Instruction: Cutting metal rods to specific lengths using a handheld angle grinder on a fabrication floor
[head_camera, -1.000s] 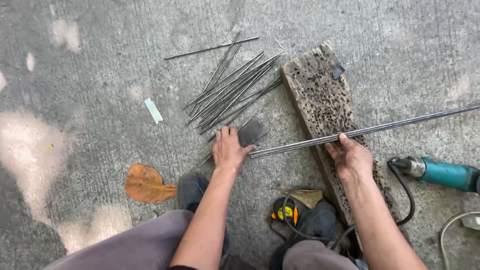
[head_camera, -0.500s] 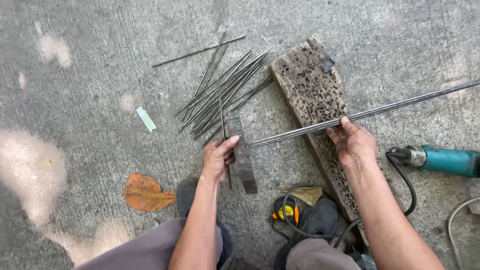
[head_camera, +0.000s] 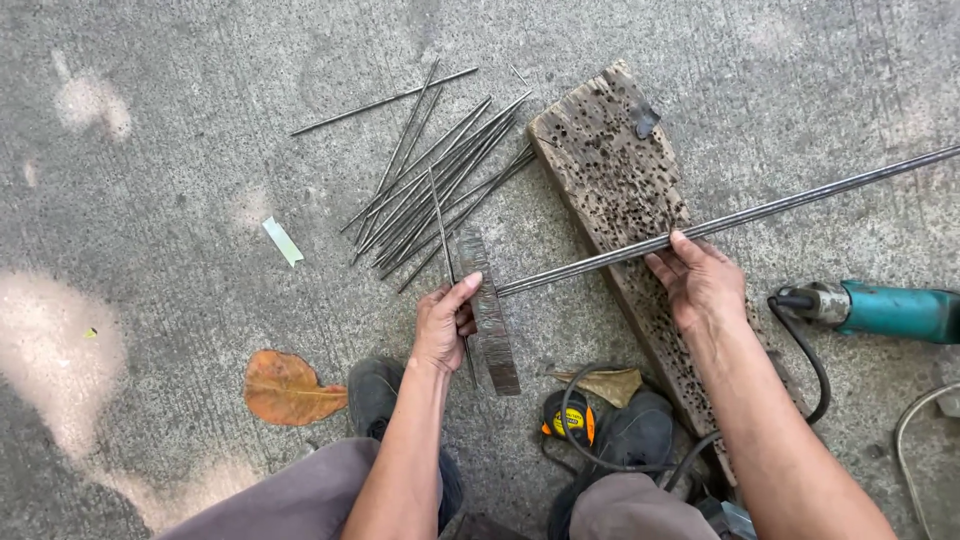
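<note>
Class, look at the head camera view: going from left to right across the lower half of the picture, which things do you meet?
Dry orange leaf → left hand → flat metal bar → tape measure → right hand → teal power tool.

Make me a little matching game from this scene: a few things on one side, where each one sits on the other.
Things:
1. long steel rod
2. dry leaf
3. teal power tool
4. tape measure

Places:
A. far right on the concrete
B. between the person's shoes
C. across the pitted wooden board, under the right hand
D. left of the left shoe

Pairs: 1-C, 2-D, 3-A, 4-B
</note>
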